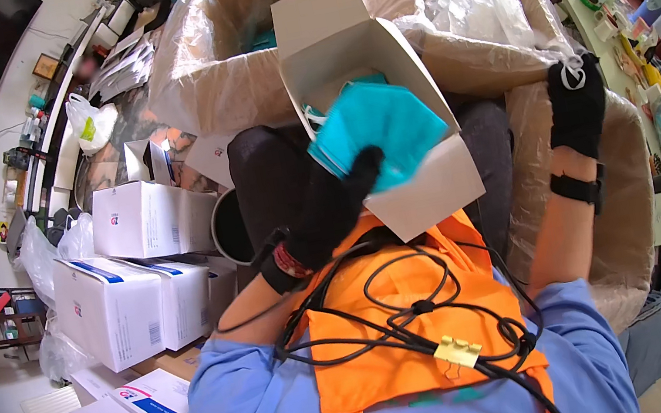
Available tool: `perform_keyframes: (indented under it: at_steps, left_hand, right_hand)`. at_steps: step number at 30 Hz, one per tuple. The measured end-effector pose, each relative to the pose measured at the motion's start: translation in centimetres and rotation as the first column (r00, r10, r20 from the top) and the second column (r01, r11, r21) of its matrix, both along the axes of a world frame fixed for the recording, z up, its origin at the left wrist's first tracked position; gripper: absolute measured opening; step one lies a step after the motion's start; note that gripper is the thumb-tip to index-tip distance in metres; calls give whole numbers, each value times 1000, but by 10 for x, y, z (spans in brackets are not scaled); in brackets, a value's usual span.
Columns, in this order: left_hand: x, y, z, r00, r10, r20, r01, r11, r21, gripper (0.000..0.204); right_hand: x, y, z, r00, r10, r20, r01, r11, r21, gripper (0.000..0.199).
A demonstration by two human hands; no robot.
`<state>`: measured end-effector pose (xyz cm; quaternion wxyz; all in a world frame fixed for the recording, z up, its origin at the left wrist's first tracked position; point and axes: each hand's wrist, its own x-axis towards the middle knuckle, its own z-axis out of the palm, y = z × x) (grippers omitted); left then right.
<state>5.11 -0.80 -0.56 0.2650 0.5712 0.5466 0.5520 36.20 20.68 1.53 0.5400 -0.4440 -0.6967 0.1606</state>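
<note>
My gloved left hand (327, 211) grips a small stack of teal folded face masks (388, 130), thumb on top. The masks are over an open white carton (354, 12) between my knees, its flaps spread. More teal shows inside the carton behind the stack, with a white ear loop at its left. My gloved right hand (576, 105) is off to the right, above the rim of a plastic-lined cardboard box (554, 194). Its fingers look curled, and a thin white loop (572, 73) lies across them. What they hold is hidden.
Two more plastic-lined boxes stand ahead: the left one (190, 63) has some teal inside, the right one (480, 3) holds white clear-wrapped pieces. White cartons (110, 312) are stacked at my left beside a dark round bin (230, 228). Black cables (388, 333) hang across my orange apron.
</note>
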Motion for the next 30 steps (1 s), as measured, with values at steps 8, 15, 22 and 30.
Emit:
perform_keyframes:
  at_steps: [8,15,22,30]
  left_hand:
    - [-122,154,69,751,170,638,-101,984,-144,32]
    - [-211,243,34,880,209,427,-38,926,-376,29]
    - [-134,189,32,893,-12,450,96,982,-165,24]
    - [-23,117,59,924,-290,250,296,955,15,31]
  right_hand:
    - [-87,-86,14,864,355,-356,-503,585,-637,16]
    - [-107,-104,40,887,411,-209,-451,679,-579,16]
    - [-111,-99,50,873,299,-384,-482,647,-591,29]
    - [-173,-85,36,639,679,-362,-747,437,-501,36]
